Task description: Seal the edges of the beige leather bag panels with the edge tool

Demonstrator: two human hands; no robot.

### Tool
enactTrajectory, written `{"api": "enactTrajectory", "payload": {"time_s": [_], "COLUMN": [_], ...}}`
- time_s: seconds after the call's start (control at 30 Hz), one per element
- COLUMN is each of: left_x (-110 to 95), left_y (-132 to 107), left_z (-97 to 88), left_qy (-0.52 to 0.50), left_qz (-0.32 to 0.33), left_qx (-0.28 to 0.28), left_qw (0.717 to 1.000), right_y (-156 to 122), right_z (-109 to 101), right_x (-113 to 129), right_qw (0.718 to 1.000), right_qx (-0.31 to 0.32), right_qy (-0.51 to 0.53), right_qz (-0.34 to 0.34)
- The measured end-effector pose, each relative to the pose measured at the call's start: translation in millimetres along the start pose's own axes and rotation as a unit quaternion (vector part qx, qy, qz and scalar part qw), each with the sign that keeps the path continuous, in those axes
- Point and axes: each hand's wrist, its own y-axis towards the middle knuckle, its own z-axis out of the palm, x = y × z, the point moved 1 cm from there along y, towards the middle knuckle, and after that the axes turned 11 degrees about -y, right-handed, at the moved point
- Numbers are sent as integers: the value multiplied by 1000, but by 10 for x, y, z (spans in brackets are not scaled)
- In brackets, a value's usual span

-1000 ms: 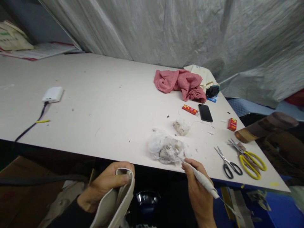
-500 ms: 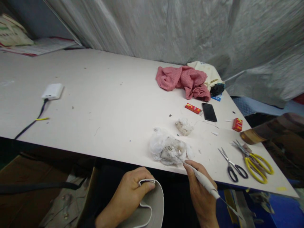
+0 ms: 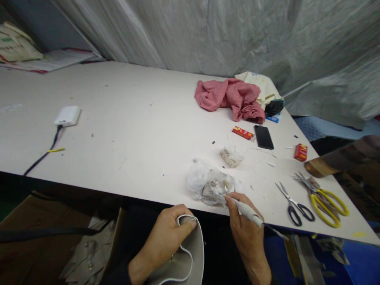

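My left hand (image 3: 168,235) is closed on the upper edge of a curved, pale grey flexible piece (image 3: 197,247), thumb inside it, just off the front edge of the table. In my right hand (image 3: 247,237) is a thin tool with a white wrapped handle (image 3: 247,211); a slim metal end sticks out behind. Its front end points at a dirty whitish lump in clear plastic (image 3: 218,186) near the table edge. My fingers hide the front tip, so contact with the lump is unclear. A smaller plastic-wrapped lump (image 3: 231,156) lies just behind.
Black-handled scissors (image 3: 293,204) and yellow-handled scissors (image 3: 325,202) lie at right, beside a brown cylindrical object (image 3: 320,167). Farther back are a red box (image 3: 301,152), a phone (image 3: 263,137) and a pink cloth (image 3: 228,97). A white box with a cable (image 3: 68,115) sits at left.
My right hand has shifted slightly up and left, and the tool's rear end has swung upward. My left hand, still gripping the grey piece, has moved slightly right and up.
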Motion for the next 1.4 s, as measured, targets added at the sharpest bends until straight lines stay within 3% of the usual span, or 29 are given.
{"api": "enactTrajectory", "payload": {"time_s": [0.17, 0.27, 0.43, 0.53, 0.67, 0.8, 1.13, 1.27, 1.4], "left_x": [40, 90, 123, 84, 28, 29, 53, 120, 180], "left_y": [19, 35, 37, 32, 27, 18, 2, 21, 52], "left_z": [15, 10, 49, 83, 113, 132, 136, 132, 64], "left_qy": [-16, -25, -39, -41, -43, -44, -57, -81, -129], "left_qz": [1, -2, -3, -8, -12, -8, -3, -1, -25], "left_qx": [5, 18, 24, 31, 41, 49, 76, 100, 84], "left_qw": [1000, 1000, 999, 999, 998, 998, 995, 992, 988], "right_y": [41, 49, -27, -106, -205, -269, -204, -154, -310], "right_z": [21, 14, -98, -137, -78, -11, -76, -27, 53], "right_x": [71, 18, -54, 17, 141, 170, 120, 118, 159], "right_qw": [996, 999, 992, 976, 929, 914, 941, 931, 909], "right_qx": [22, 24, -30, 31, 135, 157, 196, 221, 194], "right_qy": [-40, 10, 93, 183, 311, 336, 265, 283, 364], "right_qz": [-83, -29, 76, 110, 147, 167, 75, 63, 60]}}
